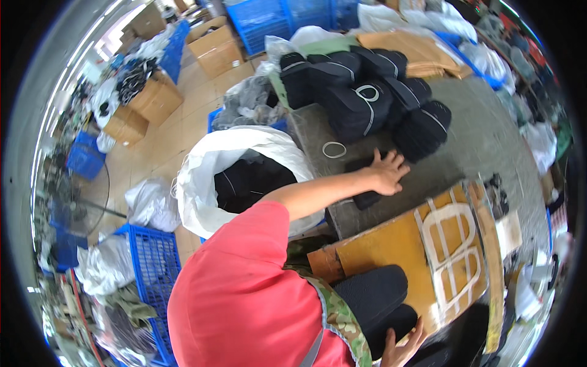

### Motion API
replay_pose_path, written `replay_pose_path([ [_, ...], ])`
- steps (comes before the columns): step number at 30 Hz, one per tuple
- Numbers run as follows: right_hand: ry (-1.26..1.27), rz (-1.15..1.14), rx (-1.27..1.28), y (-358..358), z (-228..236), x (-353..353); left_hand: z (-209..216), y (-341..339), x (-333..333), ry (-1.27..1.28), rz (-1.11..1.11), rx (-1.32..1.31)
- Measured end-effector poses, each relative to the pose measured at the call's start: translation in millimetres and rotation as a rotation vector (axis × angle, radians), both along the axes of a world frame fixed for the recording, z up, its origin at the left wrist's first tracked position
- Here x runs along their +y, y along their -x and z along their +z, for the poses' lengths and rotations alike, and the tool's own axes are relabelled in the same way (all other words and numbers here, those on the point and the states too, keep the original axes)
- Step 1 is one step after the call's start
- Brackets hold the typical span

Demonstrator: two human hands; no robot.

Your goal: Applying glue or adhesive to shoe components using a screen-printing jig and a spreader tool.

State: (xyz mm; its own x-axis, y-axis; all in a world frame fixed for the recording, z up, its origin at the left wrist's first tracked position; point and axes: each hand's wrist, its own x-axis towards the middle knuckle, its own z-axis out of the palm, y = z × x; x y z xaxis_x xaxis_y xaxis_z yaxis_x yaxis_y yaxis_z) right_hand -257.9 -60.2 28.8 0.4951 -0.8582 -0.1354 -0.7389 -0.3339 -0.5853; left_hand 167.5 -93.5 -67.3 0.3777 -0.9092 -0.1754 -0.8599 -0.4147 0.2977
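Observation:
My left hand (388,174) reaches across the grey table (483,153), its fingers spread. It lies at the edge of a small dark fabric piece (367,199), partly hidden under my wrist. Just beyond are bundled stacks of black fabric pieces (422,131), some tied with pale bands. At the lower edge, my right hand (405,347) has thumb and fingers apart, touching the end of rounded black fabric pieces (373,290). These lie at the near edge of a yellow board (391,244) with a white looped template (449,254) on it.
A white sack (199,165) holding black pieces stands left of the table. A pale ring (334,150) lies on the tabletop. A blue crate (156,275) is at lower left, with cardboard boxes (214,46) farther back. A wooden strip (489,257) edges the board.

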Motion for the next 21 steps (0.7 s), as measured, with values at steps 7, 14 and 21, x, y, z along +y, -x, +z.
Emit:
replay_pose_path([
  [7, 0.136, 0.079, -0.076, 2, -5, -7, -4, 9, 12, 0.102, -0.013, -0.037],
  [14, 0.258, 0.042, -0.095, -2, -17, 2, 25, 24, 25, 0.422, -0.132, -0.325],
  [21, 0.113, 0.060, -0.136, 3, -23, -27, 83, 112, 62, 0.406, -0.576, 0.512],
])
